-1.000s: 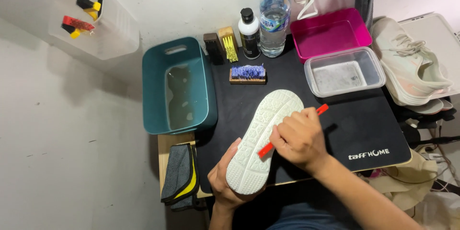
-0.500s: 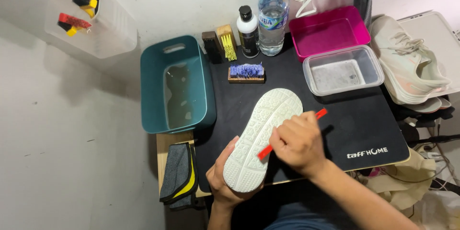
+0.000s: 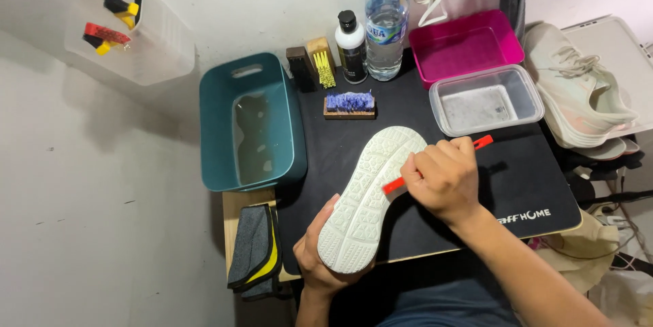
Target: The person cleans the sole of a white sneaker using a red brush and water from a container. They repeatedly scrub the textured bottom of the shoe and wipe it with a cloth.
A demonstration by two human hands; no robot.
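Observation:
A white shoe (image 3: 371, 194) lies sole-up over the black mat (image 3: 503, 184). My left hand (image 3: 320, 255) grips its heel end from below at the table's front edge. My right hand (image 3: 442, 177) is closed around a thin red brush (image 3: 394, 185), whose head rests on the middle of the pale ridged sole. The red handle end (image 3: 482, 141) sticks out past my fingers to the right.
A teal tub (image 3: 221, 129) of water stands left of the mat. Behind are a blue-bristled wooden brush (image 3: 349, 104), a white bottle with black cap (image 3: 351, 44), a water bottle (image 3: 386, 21), a pink tray (image 3: 466, 44), a clear tray (image 3: 484, 101). Another white shoe (image 3: 578, 89) lies right. A grey-yellow cloth (image 3: 255, 249) sits front left.
Hands and shoe keep nearly the same pose. The red brush has shifted only slightly along the sole.

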